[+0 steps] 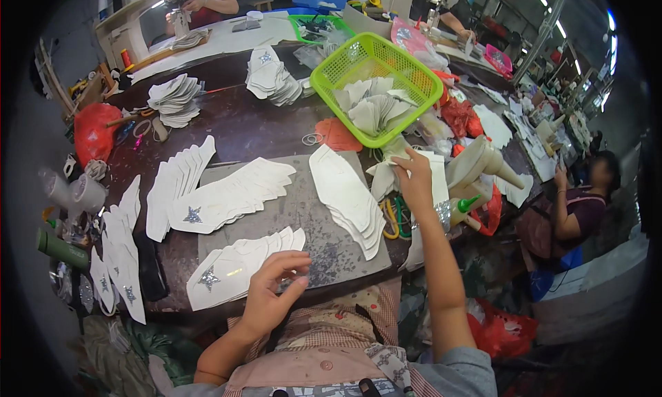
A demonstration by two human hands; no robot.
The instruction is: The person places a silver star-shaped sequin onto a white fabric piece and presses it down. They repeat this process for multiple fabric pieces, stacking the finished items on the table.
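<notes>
Reaching out past the grey mat, the right hand pinches a small bunch of white shoe-upper pieces just below the rim of the tilted green basket, fingers closed around their narrow ends. The left hand lies near the body, fingers curled loosely and resting on the near fan of white pieces, one of which bears a glittery star. More fanned stacks lie across the dark desk, and a glue bottle sits to the right. Done well, I judge, the pinch should grip all the pieces together, while the left hand keeps the near fan from sliding out of order.
</notes>
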